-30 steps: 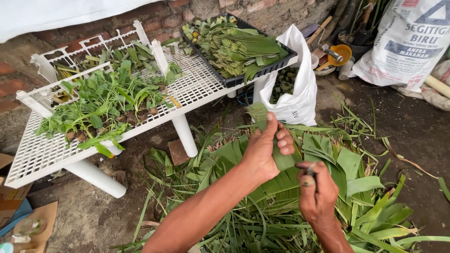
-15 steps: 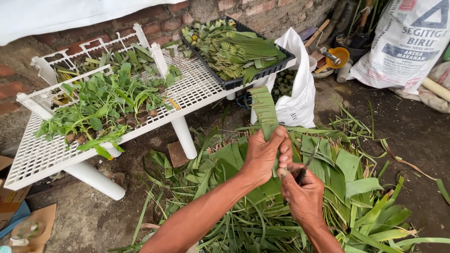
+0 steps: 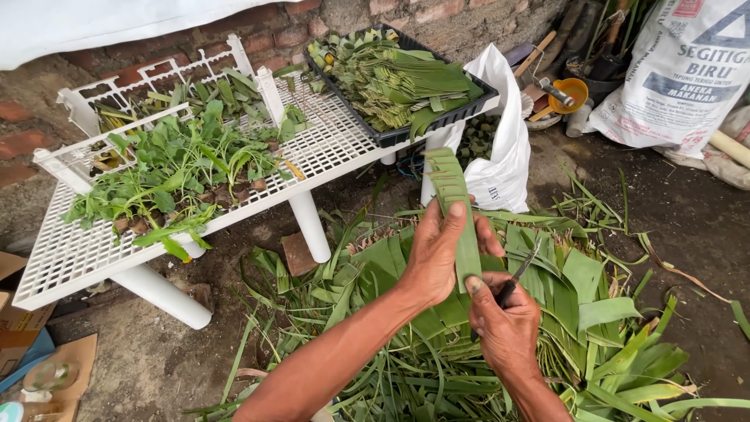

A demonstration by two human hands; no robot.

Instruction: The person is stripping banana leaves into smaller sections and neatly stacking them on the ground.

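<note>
The left hand (image 3: 437, 254) grips a long folded green leaf strip (image 3: 457, 211) while the right hand (image 3: 504, 324), closed on a small dark-handled knife (image 3: 517, 275), sits just beside those fingers, so a slip could nick them or tear the strip.

The long, folded strip of green leaf (image 3: 457, 207) stands nearly upright above the heap of cut leaves on the ground. Its upper part is pleated into a stack of short, flat steps, each crease running across the strip, and the top end is squared off. Lower down it is a plain, smooth band, slightly paler along 1 edge, and its lower end is hidden. The small knife with a thin, dark metal blade (image 3: 522, 267) lies slanted just right of the strip's lower part, tip pointing up and to the right; its handle cannot be seen.
</note>
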